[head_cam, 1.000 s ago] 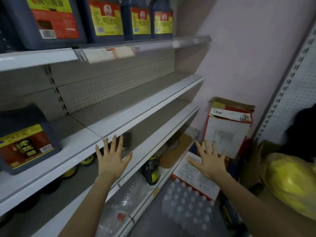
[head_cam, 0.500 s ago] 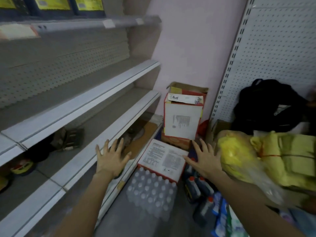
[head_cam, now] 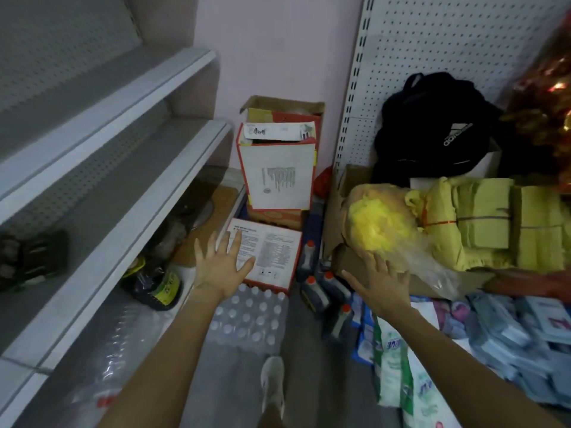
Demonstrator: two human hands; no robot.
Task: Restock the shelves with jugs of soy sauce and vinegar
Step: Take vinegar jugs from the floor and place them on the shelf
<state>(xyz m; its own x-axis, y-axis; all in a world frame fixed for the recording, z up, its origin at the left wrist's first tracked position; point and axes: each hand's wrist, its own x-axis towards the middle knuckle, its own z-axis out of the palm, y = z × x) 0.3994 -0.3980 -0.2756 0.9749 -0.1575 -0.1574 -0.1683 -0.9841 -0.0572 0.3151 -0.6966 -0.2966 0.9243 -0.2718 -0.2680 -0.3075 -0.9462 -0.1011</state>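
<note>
- Partly across the red-edged carton, the left hand spreads its fingers, empty.
- Right of the carton, the right hand is splayed, empty.
- Farther right, a black backpack reads "adidas".

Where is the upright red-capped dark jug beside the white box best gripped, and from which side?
Probably at the neck under the red cap, from above: the jug stands upright, hemmed between the white box and a cardboard carton, leaving only its top free.
</note>
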